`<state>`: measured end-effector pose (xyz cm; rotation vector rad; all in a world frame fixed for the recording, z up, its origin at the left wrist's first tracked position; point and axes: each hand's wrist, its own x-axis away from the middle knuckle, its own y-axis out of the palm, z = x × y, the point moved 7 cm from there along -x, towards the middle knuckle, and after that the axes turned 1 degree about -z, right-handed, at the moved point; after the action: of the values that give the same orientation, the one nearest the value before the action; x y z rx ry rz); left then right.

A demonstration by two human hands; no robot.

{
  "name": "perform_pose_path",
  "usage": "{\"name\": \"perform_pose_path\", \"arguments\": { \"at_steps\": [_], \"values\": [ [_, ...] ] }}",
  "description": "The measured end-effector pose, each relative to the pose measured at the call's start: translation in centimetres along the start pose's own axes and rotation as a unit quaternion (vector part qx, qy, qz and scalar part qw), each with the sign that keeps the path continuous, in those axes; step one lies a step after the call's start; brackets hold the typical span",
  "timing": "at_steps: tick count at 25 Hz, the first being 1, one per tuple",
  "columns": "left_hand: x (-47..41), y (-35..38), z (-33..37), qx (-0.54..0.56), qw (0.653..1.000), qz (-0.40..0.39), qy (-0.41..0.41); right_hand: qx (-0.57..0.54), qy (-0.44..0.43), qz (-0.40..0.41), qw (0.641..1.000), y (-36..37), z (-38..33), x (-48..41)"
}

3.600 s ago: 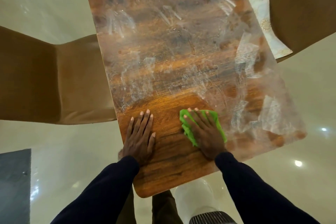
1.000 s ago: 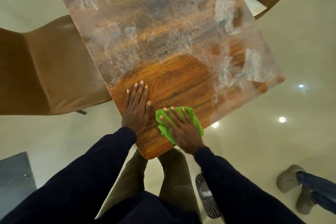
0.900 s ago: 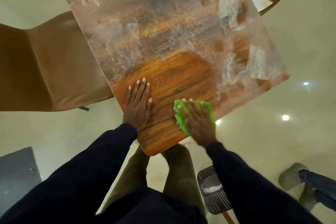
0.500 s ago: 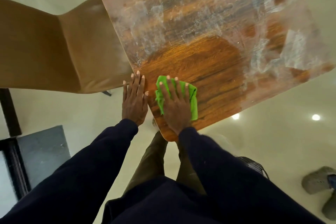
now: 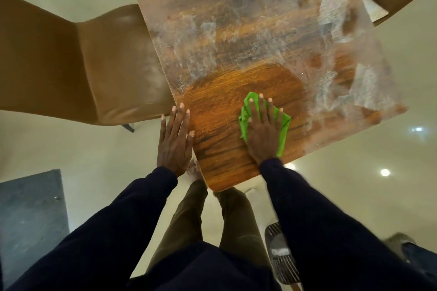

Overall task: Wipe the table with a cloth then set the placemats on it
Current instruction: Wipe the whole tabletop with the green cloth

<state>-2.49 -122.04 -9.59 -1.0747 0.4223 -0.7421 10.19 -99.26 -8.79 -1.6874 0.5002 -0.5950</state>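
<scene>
Green cloth [image 5: 284, 126] lies on the table [image 5: 236, 30] near its near end, long axis approx near-to-far, one corner pointing away from us. Our R hand [image 5: 261, 134] presses flat on top, fingers straight & spread. L hand [image 5: 175, 139] rests flat w/ straight fingers over the left edge, by a brown chair [image 5: 71, 66]. Smeared tabletop lies ahead & right.

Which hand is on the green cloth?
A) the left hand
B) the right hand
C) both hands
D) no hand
B: the right hand lies flat with spread fingers on the green cloth, while the left hand rests bare at the edge of the table.
</scene>
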Motion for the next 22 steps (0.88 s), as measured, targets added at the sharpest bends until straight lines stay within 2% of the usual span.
{"name": "perform_pose_path", "arguments": {
  "at_steps": [1,3,5,6,8,11,13,14,15,17,19,20,22],
  "values": [
    [-0.4,0.5,0.9,0.005,1.000,-0.005,0.009,-0.003,0.001,-0.004,1.000,0.4,-1.9,-0.1],
    [-1.4,1.5,2.7,0.011,0.999,-0.016,0.030,0.009,-0.100,-0.030,0.994,1.9,-5.1,2.7],
    [-2.3,2.7,4.5,0.010,0.998,-0.017,0.060,0.024,-0.213,-0.054,0.975,2.6,-4.1,6.9],
    [-2.7,3.3,5.3,0.012,0.997,-0.017,0.071,0.019,-0.227,-0.058,0.972,2.6,-2.0,8.0],
    [-3.6,4.6,6.9,0.009,0.996,-0.027,0.090,0.025,-0.179,-0.045,0.982,1.4,3.8,7.4],
    [-4.9,6.0,8.7,-0.006,0.995,-0.032,0.095,0.027,-0.001,0.000,1.000,-0.8,11.3,1.2],
    [-5.9,6.7,10.0,-0.008,0.996,-0.041,0.085,0.013,0.090,0.029,0.995,-1.8,11.6,-3.4],
    [-6.4,7.0,10.4,-0.013,0.996,-0.041,0.079,0.013,0.101,0.028,0.994,-1.8,10.4,-4.6],
    [-7.2,7.3,11.0,-0.021,0.996,-0.042,0.072,0.012,0.074,0.022,0.997,-1.3,9.0,-5.0],
    [-8.8,7.7,12.2,-0.027,0.997,-0.043,0.060,0.009,-0.062,-0.016,0.998,0.1,7.0,-2.3],
    [-10.1,8.0,13.2,-0.028,0.998,-0.040,0.050,0.012,-0.155,-0.044,0.987,0.5,8.9,1.7],
    [-10.6,8.2,13.5,-0.031,0.998,-0.040,0.040,0.021,-0.151,-0.046,0.987,0.1,11.3,2.4],
    [-10.9,8.6,13.7,-0.050,0.998,-0.043,0.015,0.030,-0.066,-0.032,0.997,-1.4,16.4,0.0]
  ]
}}
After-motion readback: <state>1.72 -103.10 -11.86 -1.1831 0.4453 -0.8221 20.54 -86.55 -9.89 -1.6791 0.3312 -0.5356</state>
